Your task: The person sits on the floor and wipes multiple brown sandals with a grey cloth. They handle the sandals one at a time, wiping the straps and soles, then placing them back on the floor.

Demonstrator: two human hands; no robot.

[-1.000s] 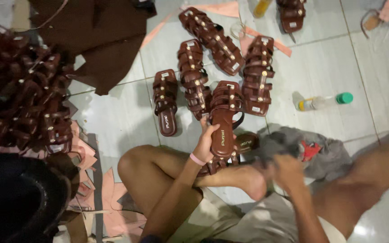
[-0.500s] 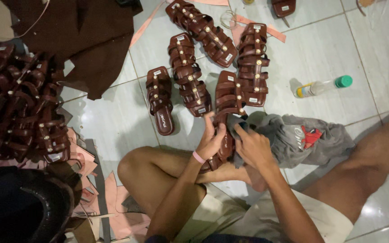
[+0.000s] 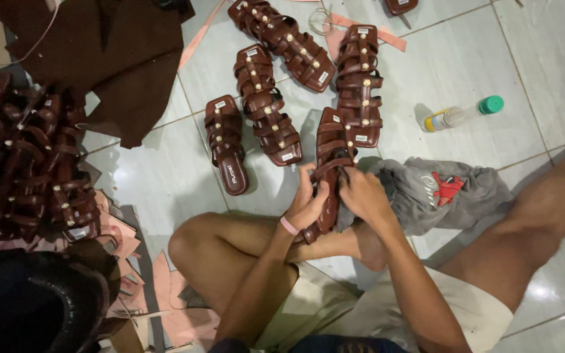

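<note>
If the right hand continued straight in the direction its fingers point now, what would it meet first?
The right hand points up and left onto the brown strappy sandal it already touches. Past that sandal, probably the studded sandals on the floor; depth is unclear.

Dim light, tile [image 3: 544, 291] glare lower right, left side murky.

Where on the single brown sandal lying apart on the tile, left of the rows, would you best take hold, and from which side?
Grip the brown sandal at its bare heel end, nearest the person, coming from above. It lies sole-down and flat; straps crowd the far half, while the heel sits clear of the neighbouring sandal.
</note>
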